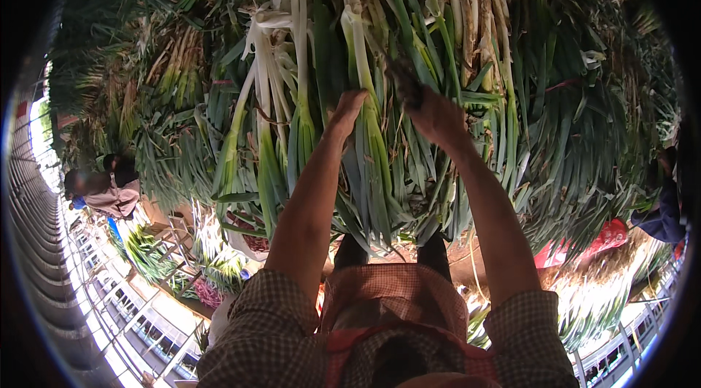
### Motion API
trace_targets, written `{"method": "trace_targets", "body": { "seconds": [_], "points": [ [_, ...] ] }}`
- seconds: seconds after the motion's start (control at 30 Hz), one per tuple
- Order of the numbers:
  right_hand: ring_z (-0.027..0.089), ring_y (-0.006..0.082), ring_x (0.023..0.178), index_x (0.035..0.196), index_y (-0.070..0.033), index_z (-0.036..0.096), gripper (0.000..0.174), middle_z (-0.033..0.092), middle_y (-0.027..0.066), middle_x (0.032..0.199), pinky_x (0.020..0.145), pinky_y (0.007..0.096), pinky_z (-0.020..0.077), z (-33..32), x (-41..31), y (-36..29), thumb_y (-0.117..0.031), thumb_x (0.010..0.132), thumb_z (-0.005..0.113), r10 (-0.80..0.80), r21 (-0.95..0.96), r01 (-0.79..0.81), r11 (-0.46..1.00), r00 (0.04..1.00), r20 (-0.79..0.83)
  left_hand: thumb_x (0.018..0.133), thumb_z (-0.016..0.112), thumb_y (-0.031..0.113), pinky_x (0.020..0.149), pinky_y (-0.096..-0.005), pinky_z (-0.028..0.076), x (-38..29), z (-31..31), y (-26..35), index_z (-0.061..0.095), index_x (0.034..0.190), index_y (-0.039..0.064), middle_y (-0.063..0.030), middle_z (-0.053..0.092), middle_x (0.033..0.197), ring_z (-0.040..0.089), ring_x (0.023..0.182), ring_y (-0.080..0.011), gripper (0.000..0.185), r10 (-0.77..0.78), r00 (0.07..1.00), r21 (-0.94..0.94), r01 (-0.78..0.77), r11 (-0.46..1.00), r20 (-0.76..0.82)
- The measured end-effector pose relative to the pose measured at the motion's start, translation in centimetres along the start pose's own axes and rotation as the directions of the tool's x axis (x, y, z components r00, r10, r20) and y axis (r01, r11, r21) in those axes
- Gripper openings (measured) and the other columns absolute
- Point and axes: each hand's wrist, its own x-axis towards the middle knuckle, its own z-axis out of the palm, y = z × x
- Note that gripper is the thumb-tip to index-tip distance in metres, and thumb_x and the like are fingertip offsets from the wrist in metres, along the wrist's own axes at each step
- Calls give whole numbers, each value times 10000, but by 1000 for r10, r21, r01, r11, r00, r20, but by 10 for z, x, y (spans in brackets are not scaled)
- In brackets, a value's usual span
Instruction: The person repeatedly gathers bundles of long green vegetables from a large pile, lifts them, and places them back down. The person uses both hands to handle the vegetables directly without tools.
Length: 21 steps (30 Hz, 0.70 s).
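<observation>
A large heap of long green onions lies before me, their white stems pointing away and green leaves hanging towards me. My left hand [349, 109] is closed around a green onion stalk [358, 54] near the middle of the heap. To its right, my right hand [438, 117] grips the dark handle of a tool [405, 78]; its far end is blurred among the leaves, so its kind cannot be told. Peeled green onions [264, 81] with clean white stems lie left of my left hand. Unpeeled green onions [473, 21] with brown, dirty stems lie beyond my right hand.
More green onions [580, 130] are piled to the right, and brownish bundles [178, 59] to the left. A person [112, 188] is at the far left, another person [662, 213] at the far right. A red sack [597, 240] lies below the right pile. Metal railings [137, 322] run along the lower left.
</observation>
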Motion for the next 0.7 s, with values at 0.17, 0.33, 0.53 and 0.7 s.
{"method": "trace_targets", "body": {
  "seconds": [0.17, 0.33, 0.53, 0.7],
  "points": [
    [666, 373, 729, 1166, -44, 509, 530, 662, 214, 791, 692, 491, 527, 35, -98, -28, -476, 861, 532, 92, -72, -72, 995, 939, 331, 878, 537, 554, 1030, -397, 290, -57, -21, -20, 427, 1397, 126, -90, 461, 1345, 426, 1219, -234, 681, -25, 999, -227, 35, 973, 45],
    [668, 363, 791, 1117, -61, 564, 491, 676, 194, 832, 796, 483, 508, 36, -28, -74, -486, 879, 502, 101, -33, -98, 995, 986, 135, 855, 610, 539, 829, -367, 418, -109, -46, -28, 602, 1202, 39, -90, 635, 1048, 562, 979, -197, 608, -42, 990, -65, 34, 997, -135],
    [673, 346, 812, 1136, -70, 524, 514, 670, 194, 876, 746, 469, 515, 64, -102, -86, -512, 879, 479, 109, -80, -83, 993, 902, 418, 827, 647, 532, 651, -372, 446, -128, -74, -51, 652, 910, -30, -98, 641, 745, 580, 710, -178, 569, 125, 985, 149, -107, 983, -117],
    [676, 328, 714, 1087, -29, 547, 498, 665, 183, 778, 612, 484, 526, 96, -42, -91, -471, 858, 527, 76, -62, -63, 996, 968, 238, 872, 589, 506, 630, -356, 425, -154, -70, -80, 662, 903, -17, -78, 615, 712, 559, 690, -169, 529, 64, 995, 64, -60, 996, -71]
  ]
}}
